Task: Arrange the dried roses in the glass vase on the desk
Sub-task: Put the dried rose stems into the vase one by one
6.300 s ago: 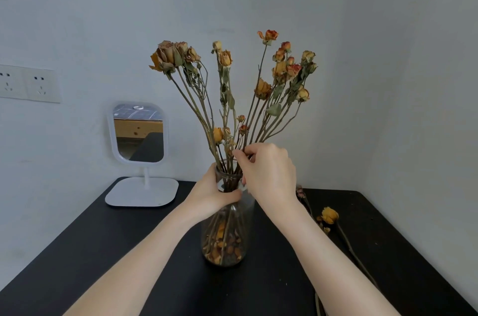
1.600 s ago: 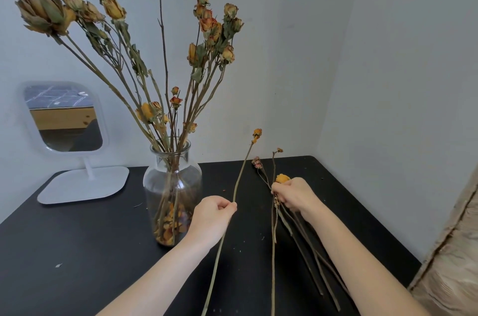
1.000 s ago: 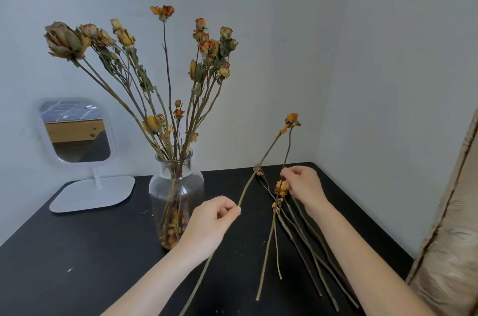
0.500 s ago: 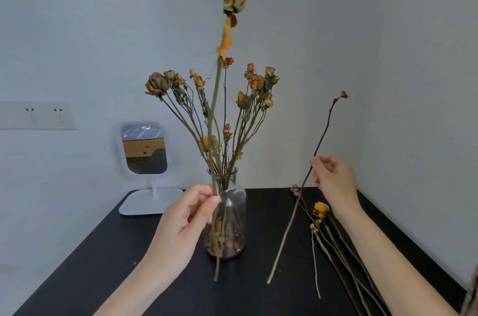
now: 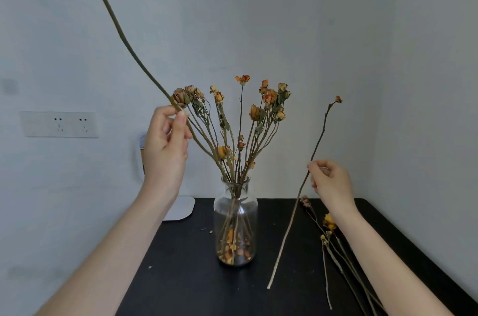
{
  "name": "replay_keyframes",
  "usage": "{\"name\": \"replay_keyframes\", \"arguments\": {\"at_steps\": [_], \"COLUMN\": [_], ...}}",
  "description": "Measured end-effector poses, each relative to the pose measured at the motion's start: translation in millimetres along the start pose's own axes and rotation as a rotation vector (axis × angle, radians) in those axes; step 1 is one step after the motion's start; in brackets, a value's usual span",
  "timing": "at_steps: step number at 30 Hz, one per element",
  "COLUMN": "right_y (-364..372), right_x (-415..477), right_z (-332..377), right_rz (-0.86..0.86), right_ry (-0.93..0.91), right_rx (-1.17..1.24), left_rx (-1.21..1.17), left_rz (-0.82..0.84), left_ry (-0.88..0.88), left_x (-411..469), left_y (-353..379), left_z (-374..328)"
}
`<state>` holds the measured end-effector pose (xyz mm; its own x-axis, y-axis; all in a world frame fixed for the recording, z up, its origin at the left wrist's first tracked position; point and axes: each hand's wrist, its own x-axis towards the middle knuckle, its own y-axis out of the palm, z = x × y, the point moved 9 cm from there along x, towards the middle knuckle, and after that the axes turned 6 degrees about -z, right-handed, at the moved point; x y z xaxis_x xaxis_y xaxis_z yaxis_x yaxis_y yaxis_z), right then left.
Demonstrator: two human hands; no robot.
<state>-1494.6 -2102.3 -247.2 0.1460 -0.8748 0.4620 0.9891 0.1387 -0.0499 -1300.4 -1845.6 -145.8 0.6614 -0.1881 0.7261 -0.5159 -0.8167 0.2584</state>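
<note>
A long stem (image 5: 121,36) is pinched between the thumb and fingertips of the left hand (image 5: 165,150) and slanted down toward the mouth of the glass vase (image 5: 235,222). A thinner budded stem (image 5: 318,140) is pinched by the right hand (image 5: 331,181). The vase, filled with dried roses (image 5: 243,119), is set near the back edge of the desk (image 5: 181,277). Loose roses (image 5: 333,246) are laid toward its right edge.
</note>
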Motion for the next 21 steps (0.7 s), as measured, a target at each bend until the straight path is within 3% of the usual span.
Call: {"name": "replay_keyframes", "arguments": {"at_steps": [21], "right_y": [6.3], "right_x": [1.7], "right_z": [-12.9], "right_rz": [0.006], "right_ry": [-0.007], "right_rx": [-0.035], "left_rx": [0.297], "left_rz": [0.045], "left_ry": [-0.007], "left_x": [-6.4], "left_y": [17.5], "left_z": [66.4]}}
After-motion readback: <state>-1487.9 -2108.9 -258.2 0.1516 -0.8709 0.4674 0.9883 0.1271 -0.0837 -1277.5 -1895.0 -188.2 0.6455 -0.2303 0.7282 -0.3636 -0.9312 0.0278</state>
